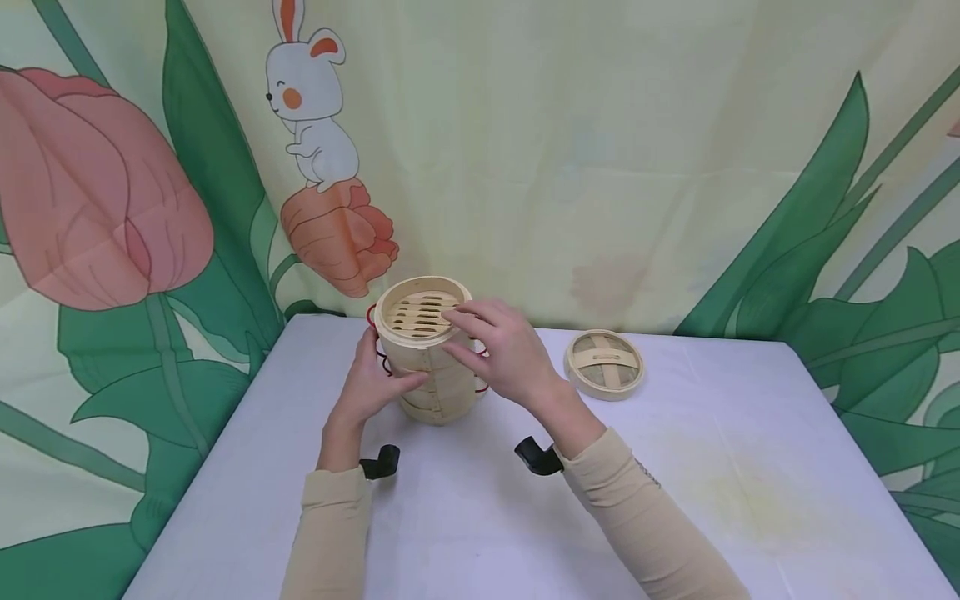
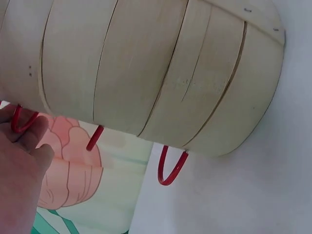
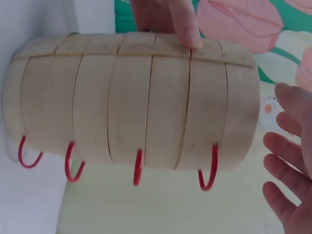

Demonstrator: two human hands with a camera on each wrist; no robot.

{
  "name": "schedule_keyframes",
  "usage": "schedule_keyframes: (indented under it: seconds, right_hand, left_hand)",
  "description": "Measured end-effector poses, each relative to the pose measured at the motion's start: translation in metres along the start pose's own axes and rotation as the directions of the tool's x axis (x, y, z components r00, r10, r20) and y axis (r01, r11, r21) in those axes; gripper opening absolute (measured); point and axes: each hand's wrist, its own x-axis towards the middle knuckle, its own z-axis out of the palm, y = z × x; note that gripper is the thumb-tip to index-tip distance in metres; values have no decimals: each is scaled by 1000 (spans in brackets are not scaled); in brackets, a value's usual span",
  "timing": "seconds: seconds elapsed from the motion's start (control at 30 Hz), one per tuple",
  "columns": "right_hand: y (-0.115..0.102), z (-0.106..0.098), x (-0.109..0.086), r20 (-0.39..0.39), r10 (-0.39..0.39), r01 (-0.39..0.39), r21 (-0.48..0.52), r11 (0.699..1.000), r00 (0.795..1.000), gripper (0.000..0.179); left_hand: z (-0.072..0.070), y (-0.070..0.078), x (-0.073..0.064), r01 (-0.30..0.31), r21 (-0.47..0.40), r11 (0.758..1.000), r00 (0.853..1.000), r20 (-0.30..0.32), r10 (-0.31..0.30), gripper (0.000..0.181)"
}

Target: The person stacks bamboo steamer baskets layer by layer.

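Note:
A tall stack of bamboo steamer baskets point(image 1: 438, 379) stands upright, with red loop handles point(image 2: 173, 168) along its sides. Its top tier is uncovered and shows a slatted floor point(image 1: 423, 315). My left hand point(image 1: 367, 379) grips the stack's left side, thumb across the front and fingers by an upper red loop. That thumb also shows on the bamboo wall in the right wrist view. At the top right rim, my right hand point(image 1: 506, 346) is held with fingers spread and nothing in its grasp. In the right wrist view, a gap separates the right hand point(image 3: 292, 146) from the top rim.
A round bamboo lid point(image 1: 604, 364) with a crossed strap lies on the white-covered table point(image 1: 480, 517), right of the stack. Behind the table hangs a printed curtain point(image 1: 562, 167). Black wrist mounts point(image 1: 538, 457) stick out at both wrists.

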Motion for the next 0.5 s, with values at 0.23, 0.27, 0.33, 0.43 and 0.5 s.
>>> schedule_keyframes:
  seconds: [0.23,0.27,0.33,0.43,0.5]
  right_hand:
    - [12,-21,-11,-18,51,-51,-12,999,999,39]
    - [14,-24,-14,-25,59,-59,-14,998,998,40]
    - [18,-30,-19,-42,75,-76,-15,997,996,42]
    - [25,-39,-29,-64,104,-105,-14,994,993,44]
    - [30,-44,-35,-81,116,-117,-10,993,990,45]
  left_hand:
    - [-9,1,0,34,7,999,998,-43,-33,119]
    - [-11,2,0,31,-1,1000,998,-45,-31,118]
    - [-14,3,0,30,-16,999,998,-47,-30,117]
    - [-19,5,-1,8,-28,1000,999,-49,-9,116]
    - [-22,7,0,-7,-27,1000,999,-53,6,114]
